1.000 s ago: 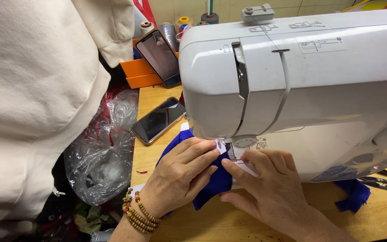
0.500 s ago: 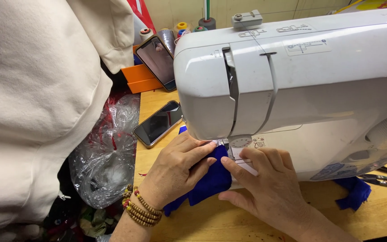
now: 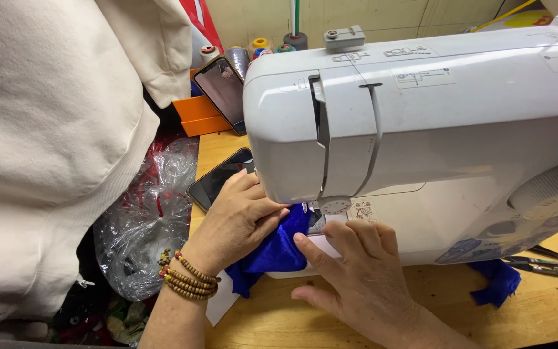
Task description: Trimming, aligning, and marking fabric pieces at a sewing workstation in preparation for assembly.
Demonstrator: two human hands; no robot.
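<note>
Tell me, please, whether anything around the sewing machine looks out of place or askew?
Nothing looks damaged or spilled. One oddity: a phone lies flat beside the left hand, partly hidden behind the white sewing machine, close to the blue cloth.

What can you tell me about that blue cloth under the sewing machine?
The blue cloth looks soft and slightly shiny, like velvet or satin, in a deep royal blue. It lies crumpled on the wooden table, fed under the white sewing machine near the needle area. The left hand presses on it from the left, and the right hand has its fingers at its edge. Another piece of the same blue shows at the machine's right side; whether they join is hidden.
</note>
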